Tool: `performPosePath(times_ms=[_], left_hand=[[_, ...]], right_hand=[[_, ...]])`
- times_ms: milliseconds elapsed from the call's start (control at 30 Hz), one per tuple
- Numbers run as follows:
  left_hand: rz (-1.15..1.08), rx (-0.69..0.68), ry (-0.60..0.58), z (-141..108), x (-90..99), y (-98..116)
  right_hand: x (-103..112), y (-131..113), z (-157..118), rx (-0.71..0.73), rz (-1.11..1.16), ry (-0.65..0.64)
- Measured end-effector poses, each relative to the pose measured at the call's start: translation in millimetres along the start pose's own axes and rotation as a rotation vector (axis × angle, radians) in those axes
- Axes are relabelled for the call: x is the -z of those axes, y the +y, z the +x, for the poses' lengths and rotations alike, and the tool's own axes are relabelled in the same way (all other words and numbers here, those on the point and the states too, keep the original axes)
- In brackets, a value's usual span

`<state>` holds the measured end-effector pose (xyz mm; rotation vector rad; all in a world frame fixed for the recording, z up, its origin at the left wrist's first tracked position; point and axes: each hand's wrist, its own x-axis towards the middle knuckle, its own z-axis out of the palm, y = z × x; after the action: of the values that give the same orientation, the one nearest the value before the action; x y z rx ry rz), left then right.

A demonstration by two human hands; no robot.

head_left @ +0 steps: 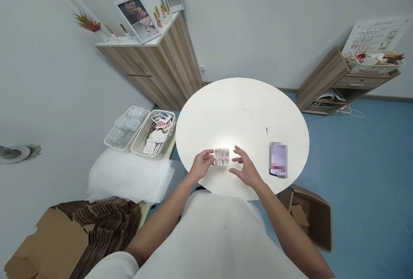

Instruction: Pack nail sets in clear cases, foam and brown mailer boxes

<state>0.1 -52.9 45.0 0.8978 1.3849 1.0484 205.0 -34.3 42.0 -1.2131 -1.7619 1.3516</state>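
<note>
A small clear case of press-on nails (222, 156), laid out in two rows, is at the near part of the round white table (238, 102). My left hand (202, 163) grips the case by its left edge, thumb and fingers closed on it. Just off its right side is my right hand (245, 168), its fingers apart and curved toward the case with nothing in them. Farther right on the tabletop lies a phone (278, 159), its screen blurred out.
Left of the table stand a basket of printed cards (158, 134), a basket of clear packets (125, 128), white foam sheets (129, 175) and stacked flat cardboard (106, 227). An open cardboard box (312, 221) sits on the floor at right. A wooden cabinet (164, 59) stands behind.
</note>
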Motion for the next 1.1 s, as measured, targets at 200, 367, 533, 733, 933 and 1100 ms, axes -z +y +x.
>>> performPosePath(times_ms=[200,367,533,733,933,1100], left_hand=[[0.006,0.022,-0.031,-2,-3.3,0],[0.036,0.0,-0.026,-2,-5.3,-2],[0.106,-0.007,0.021,-4,-6.2,0],[0.235,-0.043,-0.04,-13,-1.0,1],[0.451,-0.128,-0.117,-10,11.2,1],[0.555,-0.193,-0.176,3,26.9,1]], right_hand=[[-7,-2,2,0.07,-0.034,-0.041],[-8,-1,3,0.071,-0.028,0.0],[-8,2,2,0.04,-0.035,0.035],[-12,7,1,-0.011,-0.037,0.022],[-22,5,8,-0.022,-0.062,0.039],[-35,-1,17,-0.007,-0.086,0.041]])
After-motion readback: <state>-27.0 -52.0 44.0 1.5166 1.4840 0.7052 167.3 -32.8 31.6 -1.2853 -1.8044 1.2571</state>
